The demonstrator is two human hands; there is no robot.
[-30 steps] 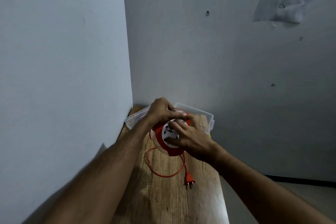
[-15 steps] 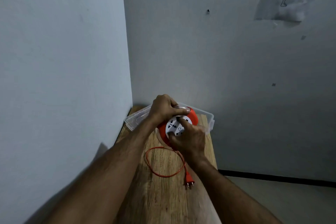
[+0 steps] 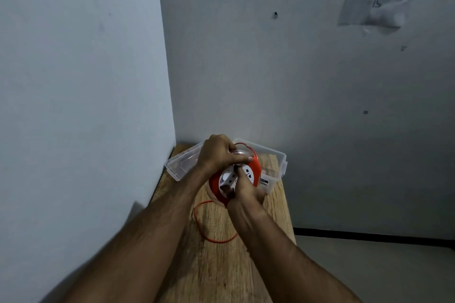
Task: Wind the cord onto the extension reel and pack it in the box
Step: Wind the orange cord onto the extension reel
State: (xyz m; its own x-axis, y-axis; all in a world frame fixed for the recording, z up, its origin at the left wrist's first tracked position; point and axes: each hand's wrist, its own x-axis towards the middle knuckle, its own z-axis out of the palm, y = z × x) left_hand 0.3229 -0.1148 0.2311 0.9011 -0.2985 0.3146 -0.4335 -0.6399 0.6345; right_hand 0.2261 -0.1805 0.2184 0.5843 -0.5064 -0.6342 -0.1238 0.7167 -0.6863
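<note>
Head view showed the left hand clamped on the extension reel above the tabletop, right hand closed at its face, apparently winding. Loose cord remained; the box waited behind.

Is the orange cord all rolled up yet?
Not yet. A loop of cord lies loose on the table below the reel.

The reel sat above the table, between both hands, before the box. Loose cord lay on the table nearer the person.
</note>
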